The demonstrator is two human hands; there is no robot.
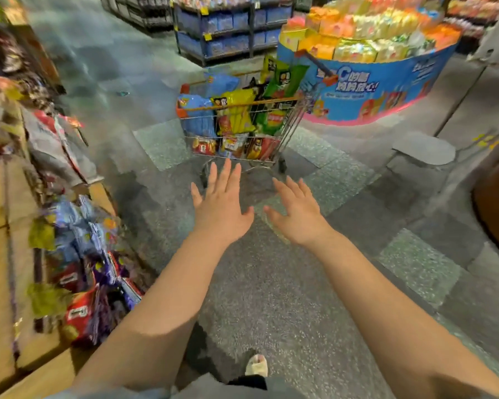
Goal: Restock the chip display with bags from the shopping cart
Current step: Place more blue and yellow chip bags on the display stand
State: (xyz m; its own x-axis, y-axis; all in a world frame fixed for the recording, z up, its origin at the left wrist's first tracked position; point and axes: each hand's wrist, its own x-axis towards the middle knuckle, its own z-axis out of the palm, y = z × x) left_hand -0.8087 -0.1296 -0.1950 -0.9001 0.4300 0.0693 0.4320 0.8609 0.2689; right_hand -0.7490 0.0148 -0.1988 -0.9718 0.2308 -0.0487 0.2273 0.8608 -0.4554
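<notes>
A wire shopping cart [293, 122] with an orange rim stands on the floor ahead of me, full of chip bags: blue [198, 116], yellow [238, 110], green [283, 79] and red ones low down. My left hand [224, 204] and my right hand [296, 210] are stretched out toward it with fingers spread, both holding nothing, a short way in front of the cart's near side. The chip display [81, 272] runs along my left, blurred, with purple, blue and red bags on wooden shelving.
A round blue promotional stand [386, 84] piled with orange and yellow packs sits behind the cart to the right. Dark shelving [222, 27] stands at the back. A grey round pad [424, 148] lies on the floor at right. My foot [256, 365] shows below.
</notes>
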